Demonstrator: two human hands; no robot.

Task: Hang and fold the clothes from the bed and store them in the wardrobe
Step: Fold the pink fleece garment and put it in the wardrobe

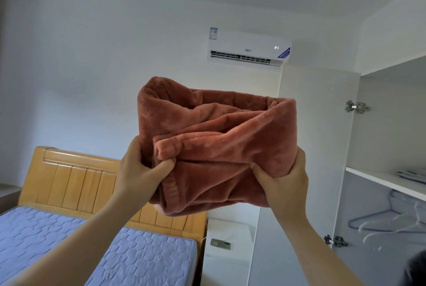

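Observation:
A folded rust-red fleece garment [214,133] is held up at chest height in front of me. My left hand [140,168] grips its lower left edge, thumb pressed into the fabric. My right hand [285,179] grips the lower right corner, fingers curled round the bundle. The open white wardrobe [359,147] stands to the right, with a shelf [378,179] at about the height of my hands. The bed [147,258] with a blue quilted mattress lies at the lower left.
Several hangers [391,221] hang on a rail under the shelf. Folded pale items [412,174] lie on the shelf at the far right. The wardrobe door [306,170] stands open. A white nightstand [228,239] sits beside the wooden headboard [76,184]. An air conditioner [249,49] is on the wall.

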